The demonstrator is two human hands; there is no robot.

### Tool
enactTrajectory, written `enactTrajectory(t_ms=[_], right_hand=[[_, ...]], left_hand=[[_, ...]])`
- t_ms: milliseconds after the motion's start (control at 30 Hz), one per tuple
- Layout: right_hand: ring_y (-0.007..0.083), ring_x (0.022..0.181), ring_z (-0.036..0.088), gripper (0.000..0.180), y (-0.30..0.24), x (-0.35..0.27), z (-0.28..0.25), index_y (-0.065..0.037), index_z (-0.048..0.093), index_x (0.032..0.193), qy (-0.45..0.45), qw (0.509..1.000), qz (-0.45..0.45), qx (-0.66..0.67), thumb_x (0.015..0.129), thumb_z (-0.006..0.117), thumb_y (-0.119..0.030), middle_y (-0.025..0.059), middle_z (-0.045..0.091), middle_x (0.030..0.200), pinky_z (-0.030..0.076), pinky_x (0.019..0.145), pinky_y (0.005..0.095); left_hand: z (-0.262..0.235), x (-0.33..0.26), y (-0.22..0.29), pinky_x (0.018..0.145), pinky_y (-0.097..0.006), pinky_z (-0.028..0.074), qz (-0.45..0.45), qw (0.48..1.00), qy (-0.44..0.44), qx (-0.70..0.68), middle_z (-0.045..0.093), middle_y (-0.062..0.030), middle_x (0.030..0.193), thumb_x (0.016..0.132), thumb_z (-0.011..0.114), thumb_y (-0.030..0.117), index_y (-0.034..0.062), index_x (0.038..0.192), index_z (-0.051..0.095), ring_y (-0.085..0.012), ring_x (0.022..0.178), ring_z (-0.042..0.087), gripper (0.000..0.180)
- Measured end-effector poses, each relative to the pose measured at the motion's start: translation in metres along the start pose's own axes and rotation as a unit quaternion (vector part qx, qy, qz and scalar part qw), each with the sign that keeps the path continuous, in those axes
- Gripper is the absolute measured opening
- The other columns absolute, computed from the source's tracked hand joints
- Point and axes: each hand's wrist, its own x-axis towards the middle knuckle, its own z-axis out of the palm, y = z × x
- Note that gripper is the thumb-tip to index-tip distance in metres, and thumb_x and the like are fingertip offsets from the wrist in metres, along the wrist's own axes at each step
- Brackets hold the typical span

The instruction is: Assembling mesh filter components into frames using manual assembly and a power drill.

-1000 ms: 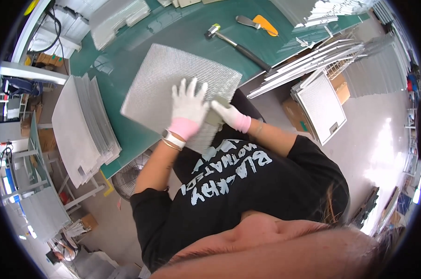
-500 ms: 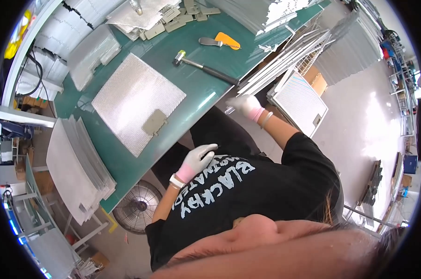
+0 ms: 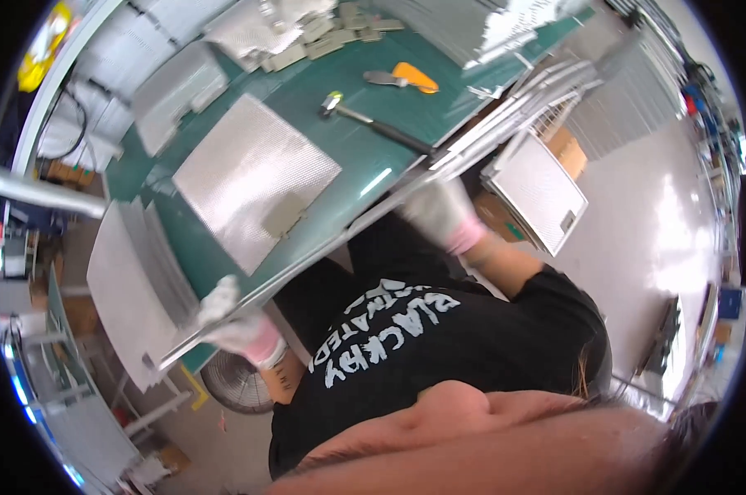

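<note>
A long, thin silver metal strip (image 3: 307, 268) runs slantwise along the near edge of the green table. My left hand (image 3: 239, 326), in a white and pink glove, grips it near its lower left end. Farther along, my right hand (image 3: 444, 214), gloved alike, is closed around the strip; motion blurs its fingers. On the table beyond lies a silver mesh panel (image 3: 253, 173) with a small beige plate (image 3: 284, 216) on its near corner. A hammer (image 3: 377, 126) with a black grip lies right of the panel, its handle end close to the strip.
An orange-handled scraper (image 3: 402, 77) and a pile of beige plates (image 3: 327, 37) lie on the far side of the table (image 3: 340, 177). Stacked sheets (image 3: 134, 289) stand at the left. More metal strips and a framed mesh panel (image 3: 539, 191) are on the right. A fan (image 3: 237, 384) stands below.
Both hands now hold the long strip, which has come across the table's near edge. My left hand has moved left and away from my body; my right hand has shifted slightly nearer.
</note>
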Motion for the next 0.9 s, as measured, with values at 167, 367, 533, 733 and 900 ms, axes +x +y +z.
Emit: enactTrajectory(t_ms=[167, 367, 533, 733, 900], right_hand=[[0.0246, 0.098, 0.056, 0.029, -0.090, 0.008, -0.117, -0.006, 0.056, 0.106, 0.322, 0.909, -0.052, 0.258, 0.098, 0.047, -0.032, 0.0104, 0.060, 0.104, 0.046, 0.091, 0.0371], [0.0141, 0.076, 0.045, 0.023, -0.203, 0.065, 0.002, -0.009, 0.054, 0.089, 0.195, 0.952, -0.166, 0.169, 0.096, 0.053, -0.031, 0.0004, 0.048, 0.081, 0.041, 0.070, 0.0303], [0.0173, 0.076, 0.053, 0.033, -0.122, 0.135, 0.080, -0.002, 0.053, 0.098, 0.057, 0.992, 0.010, 0.115, 0.101, 0.048, -0.034, 0.0067, 0.056, 0.087, 0.047, 0.069, 0.0292], [0.0210, 0.091, 0.058, 0.024, 0.007, 0.183, 0.054, -0.004, 0.052, 0.104, 0.034, 0.979, 0.154, 0.133, 0.096, 0.058, -0.025, 0.0075, 0.055, 0.098, 0.050, 0.086, 0.0369], [0.0069, 0.084, 0.055, 0.032, 0.036, 0.131, 0.048, 0.000, 0.053, 0.122, -0.102, 0.938, 0.173, -0.281, 0.096, 0.052, -0.019, 0.0031, 0.058, 0.087, 0.047, 0.078, 0.0217]], left_hand=[[-0.104, 0.030, 0.024, 0.052, -0.030, 0.032, -0.032, 0.975, -0.049, -0.216, 0.040, 0.0004, 0.053, 0.102, 0.039, 0.050, 0.0099, 0.062, 0.038, -0.0142, 0.046, 0.038, 0.057], [-0.058, -0.012, 0.029, 0.046, -0.030, 0.034, -0.190, 0.956, -0.163, -0.154, 0.048, -0.0074, 0.056, 0.098, 0.049, 0.051, -0.0007, 0.064, 0.050, -0.0162, 0.047, 0.043, 0.061], [-0.038, -0.036, 0.017, 0.048, -0.025, 0.035, -0.296, 0.931, -0.160, -0.138, 0.054, -0.0077, 0.062, 0.102, 0.045, 0.040, -0.0006, 0.074, 0.054, -0.0111, 0.050, 0.045, 0.050], [-0.011, -0.062, 0.001, 0.094, -0.037, 0.042, -0.171, 0.950, 0.001, 0.260, 0.051, -0.0155, 0.115, 0.094, 0.054, 0.013, -0.0047, 0.131, 0.042, -0.0241, 0.104, 0.052, 0.043], [0.027, -0.097, 0.020, 0.090, -0.033, 0.049, -0.323, 0.928, -0.127, -0.134, 0.059, -0.0136, 0.116, 0.099, 0.051, 0.011, -0.0013, 0.131, 0.044, -0.0199, 0.101, 0.060, 0.035]])
